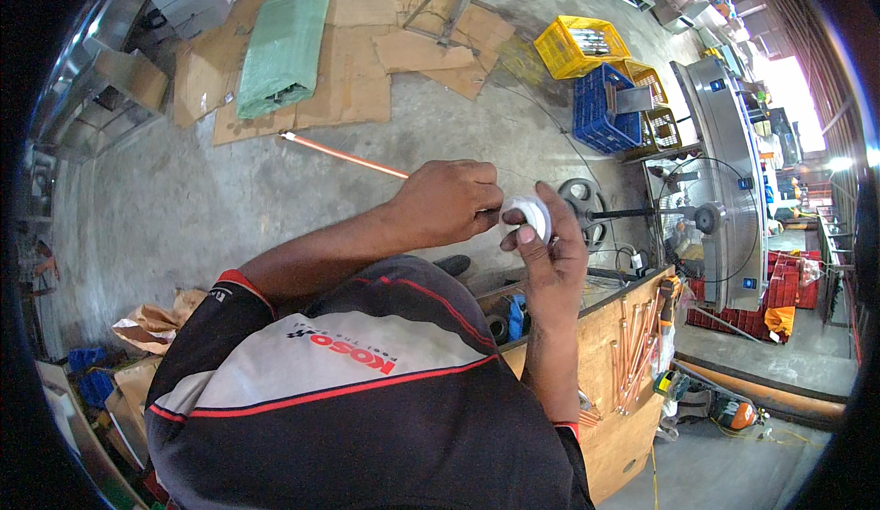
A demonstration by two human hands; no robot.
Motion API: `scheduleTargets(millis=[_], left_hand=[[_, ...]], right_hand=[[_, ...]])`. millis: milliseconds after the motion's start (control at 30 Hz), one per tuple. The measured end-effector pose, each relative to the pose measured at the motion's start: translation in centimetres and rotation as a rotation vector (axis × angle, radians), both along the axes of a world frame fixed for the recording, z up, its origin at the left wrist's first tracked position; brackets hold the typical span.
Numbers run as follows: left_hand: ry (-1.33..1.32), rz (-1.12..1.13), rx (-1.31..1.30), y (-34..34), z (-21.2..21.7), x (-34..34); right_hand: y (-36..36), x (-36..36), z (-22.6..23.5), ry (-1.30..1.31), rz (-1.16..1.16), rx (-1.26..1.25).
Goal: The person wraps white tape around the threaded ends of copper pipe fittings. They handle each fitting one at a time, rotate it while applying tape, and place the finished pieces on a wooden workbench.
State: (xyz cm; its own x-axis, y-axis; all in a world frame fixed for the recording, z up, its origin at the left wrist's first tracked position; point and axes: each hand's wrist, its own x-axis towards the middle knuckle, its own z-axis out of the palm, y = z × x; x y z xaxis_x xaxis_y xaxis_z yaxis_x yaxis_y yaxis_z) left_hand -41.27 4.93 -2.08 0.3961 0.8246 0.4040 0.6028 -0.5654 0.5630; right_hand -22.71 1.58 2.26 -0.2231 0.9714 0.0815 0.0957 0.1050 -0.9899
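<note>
A thin copper tube (344, 155) with a pale fitting at its far end reaches out over the floor to the left. My left hand (451, 202) is closed around its near part, which the fingers hide. Close beside those fingertips, my right hand (557, 258) pinches a small white roll of tape (532, 216) between thumb and fingers. Whether a strip of tape runs from the roll to the tube is too small to tell.
At my right stands a plywood bench (600, 437) bearing several copper tubes (632, 354). Beyond it is a metal machine table (733, 235). A blue crate (600, 111) and a yellow crate (559, 47) stand ahead. A green wrapped package (286, 47) lies on flattened cardboard (353, 79).
</note>
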Motion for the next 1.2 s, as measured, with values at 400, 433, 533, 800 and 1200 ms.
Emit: scheduleTargets(millis=[400, 433, 533, 800, 1200], left_hand=[[-0.194, -0.142, -0.095, -0.4, 0.4, -0.8], [-0.203, -0.140, -0.094, -0.4, 0.6, -0.9], [-0.286, -0.131, -0.203, -0.5, 1.8, -1.6], [-0.420, -0.085, -0.305, 0.5, 2.0, -2.4], [-0.251, -0.120, -0.203, 1.2, -0.8, -1.0]], right_hand=[[2.5, -0.4, -1.5, 0.114, 0.095, 0.039], [2.6, -0.2, -1.7, 0.077, 0.115, 0.059], [3.0, 0.4, -2.6, -0.144, 0.163, 0.155], [0.6, 0.1, -2.3, -0.194, 0.269, 0.001], [0.2, 0.8, -0.5, 0.182, 0.256, -0.183]])
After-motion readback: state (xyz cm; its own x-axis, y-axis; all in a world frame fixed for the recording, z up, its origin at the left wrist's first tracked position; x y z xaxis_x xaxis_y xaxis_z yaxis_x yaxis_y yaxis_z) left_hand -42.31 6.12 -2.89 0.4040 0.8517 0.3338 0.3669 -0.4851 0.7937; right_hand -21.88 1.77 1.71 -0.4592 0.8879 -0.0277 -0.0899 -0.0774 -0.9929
